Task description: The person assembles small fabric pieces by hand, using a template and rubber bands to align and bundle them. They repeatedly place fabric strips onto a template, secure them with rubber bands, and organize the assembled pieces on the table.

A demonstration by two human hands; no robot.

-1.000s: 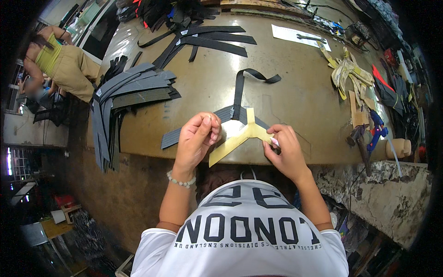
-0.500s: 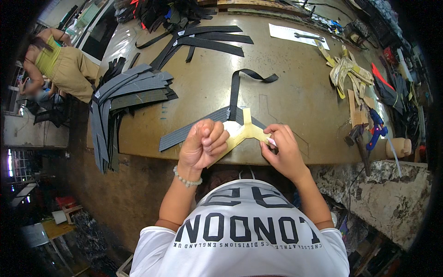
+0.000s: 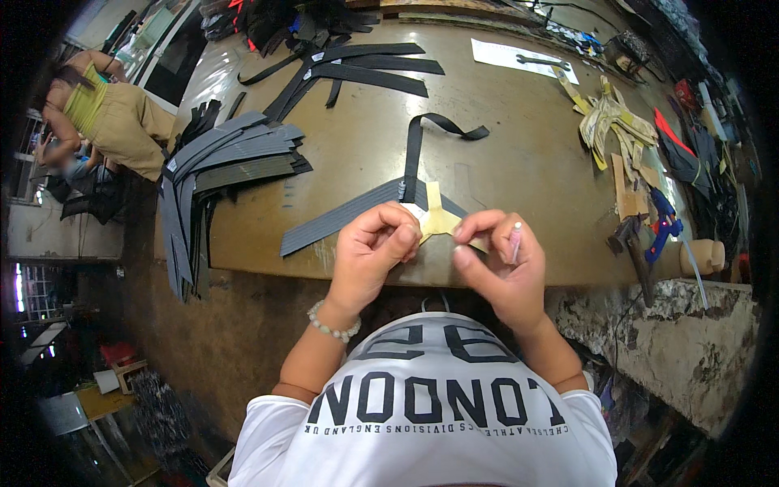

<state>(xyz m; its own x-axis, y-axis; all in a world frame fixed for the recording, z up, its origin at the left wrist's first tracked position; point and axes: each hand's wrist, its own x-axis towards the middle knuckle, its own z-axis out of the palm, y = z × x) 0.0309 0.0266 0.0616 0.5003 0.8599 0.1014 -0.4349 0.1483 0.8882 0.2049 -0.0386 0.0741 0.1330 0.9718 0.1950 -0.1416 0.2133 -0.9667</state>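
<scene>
A yellow three-armed flat piece (image 3: 439, 221) lies over an angled grey ribbed strap (image 3: 345, 217) near the table's front edge. From the bend of that strap a black webbing strip (image 3: 413, 154) runs away from me and curls to the right at its far end. My left hand (image 3: 377, 247) is closed in a pinch beside the yellow piece; what its fingertips hold, if anything, is hidden. At the piece's right, my right hand (image 3: 510, 264) has thumb and index finger slightly apart. A thin pink-and-white stick (image 3: 515, 240) is tucked between its fingers.
Stacked grey straps (image 3: 219, 162) hang over the table's left edge, with black straps (image 3: 369, 66) behind. At the right lie a bundle of yellow pieces (image 3: 614, 122), scissors-like dark tool (image 3: 631, 252) and blue glue gun (image 3: 665, 227). A wrench (image 3: 542, 62) rests on paper. Another person stands far left.
My left hand has come down and right, from a raised fist to a pinch beside the yellow piece. My right hand has turned, its fingertips off the piece's right arm, with the stick now pointing up.
</scene>
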